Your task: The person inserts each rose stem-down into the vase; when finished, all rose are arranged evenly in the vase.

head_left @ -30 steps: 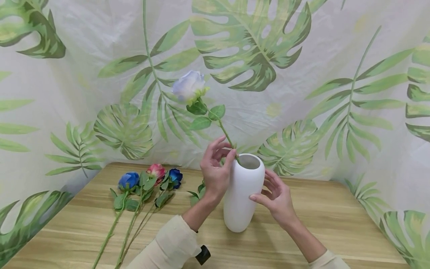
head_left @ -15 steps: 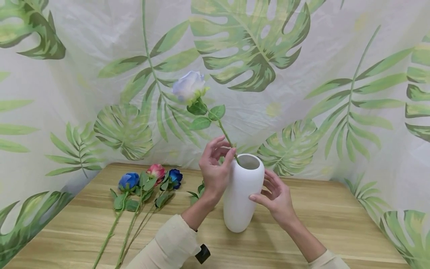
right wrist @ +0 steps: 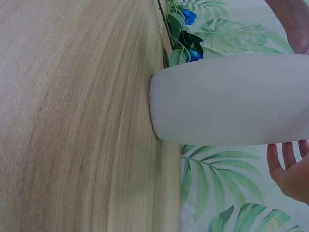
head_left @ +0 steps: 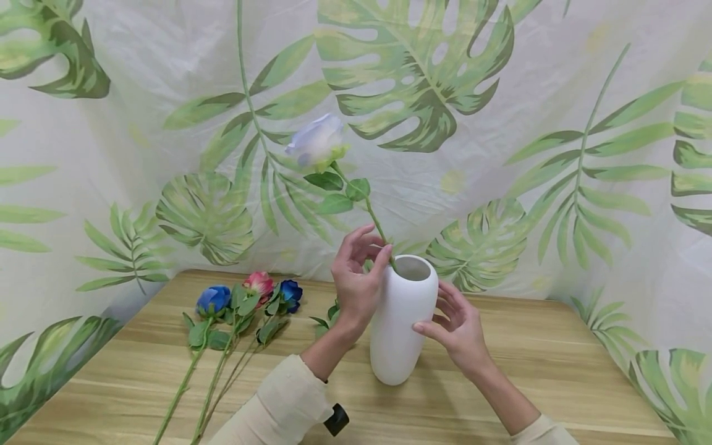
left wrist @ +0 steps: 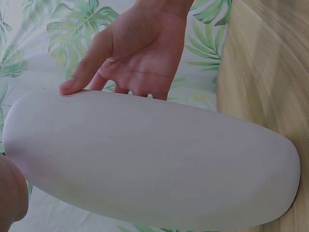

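A pale lilac-white rose [head_left: 318, 143] leans up and left, its stem [head_left: 374, 216] running down into the mouth of a white vase [head_left: 403, 327]. My left hand [head_left: 358, 287] pinches that stem between thumb and fingers right at the rim. The vase stands upright on the table. On its right side my right hand [head_left: 461, 330] holds it, thumb in front and fingers toward the back. The left wrist view shows the right hand's thumb [left wrist: 75, 86] lying against the vase wall [left wrist: 159, 159]. The stem's lower end is hidden inside the vase.
On the wooden table [head_left: 528, 371] at left lie a blue rose [head_left: 212, 299], a pink-red rose [head_left: 259, 284] and a dark blue rose [head_left: 290, 293]. Green leaves [head_left: 322, 324] show behind the left wrist. A leaf-patterned cloth [head_left: 489, 173] hangs behind the table.
The pale rose's head has tipped slightly up and turned a little. Both hands and the vase have stayed in place.
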Motion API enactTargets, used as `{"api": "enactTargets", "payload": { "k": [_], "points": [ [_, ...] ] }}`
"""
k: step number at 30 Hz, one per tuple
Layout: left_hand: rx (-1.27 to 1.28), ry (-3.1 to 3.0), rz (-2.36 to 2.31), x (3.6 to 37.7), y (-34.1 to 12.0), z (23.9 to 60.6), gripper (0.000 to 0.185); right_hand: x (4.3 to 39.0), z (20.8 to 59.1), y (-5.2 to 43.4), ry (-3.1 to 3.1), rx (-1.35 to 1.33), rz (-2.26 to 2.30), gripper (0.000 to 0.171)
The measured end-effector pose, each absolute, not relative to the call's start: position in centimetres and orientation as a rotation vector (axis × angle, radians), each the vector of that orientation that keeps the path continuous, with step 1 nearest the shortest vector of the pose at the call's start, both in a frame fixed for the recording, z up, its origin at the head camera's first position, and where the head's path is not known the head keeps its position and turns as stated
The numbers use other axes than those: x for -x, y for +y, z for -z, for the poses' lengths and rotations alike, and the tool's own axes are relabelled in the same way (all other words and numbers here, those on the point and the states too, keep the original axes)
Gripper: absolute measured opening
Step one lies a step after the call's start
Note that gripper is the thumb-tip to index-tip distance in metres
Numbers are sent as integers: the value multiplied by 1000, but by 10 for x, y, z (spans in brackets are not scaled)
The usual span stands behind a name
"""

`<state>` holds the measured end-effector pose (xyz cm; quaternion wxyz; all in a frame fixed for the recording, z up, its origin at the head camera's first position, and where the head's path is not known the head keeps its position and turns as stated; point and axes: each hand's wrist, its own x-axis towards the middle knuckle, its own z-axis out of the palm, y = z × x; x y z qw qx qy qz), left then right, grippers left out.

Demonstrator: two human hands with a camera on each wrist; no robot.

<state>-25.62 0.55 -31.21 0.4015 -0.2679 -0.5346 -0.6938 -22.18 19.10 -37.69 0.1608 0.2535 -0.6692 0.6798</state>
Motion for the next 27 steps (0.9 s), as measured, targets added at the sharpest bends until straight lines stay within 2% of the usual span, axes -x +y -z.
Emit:
{"api": "enactTargets", "payload": {
  "k": [27],
  "points": [
    [703, -1295, 1838, 257, 14, 317, 32, 220, 377, 190, -1919, -698, -1932, 74]
  ]
}}
